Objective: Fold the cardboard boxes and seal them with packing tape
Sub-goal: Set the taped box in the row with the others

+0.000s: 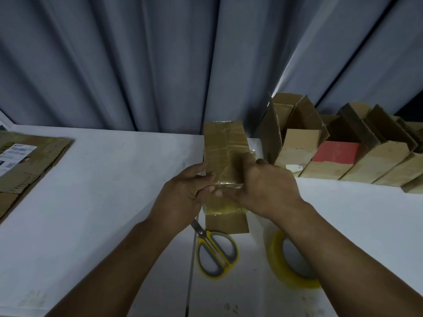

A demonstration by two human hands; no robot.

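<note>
On the white table (103, 202), centre, the box (225, 143) lies flat: left hand (183, 193) curled round its left edge, right hand (265, 186) curled over the right side, thumb pressing a clear tape strip (229, 184). Risk: uneven pressing could wrinkle the strip, or the box could skid onto the scissors (217, 252) just beside it. Right fingertips hard to make out; forearm covers part of the tape roll (278, 255).

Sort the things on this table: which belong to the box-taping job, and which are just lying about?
Job: taped brown cardboard box, held by left hand and right hand; yellowish packing-tape roll; yellow-and-grey scissors; row of open brown cardboard boxes.
Lying about: flattened brown cardboard sheet with white label; red flat box.
</note>
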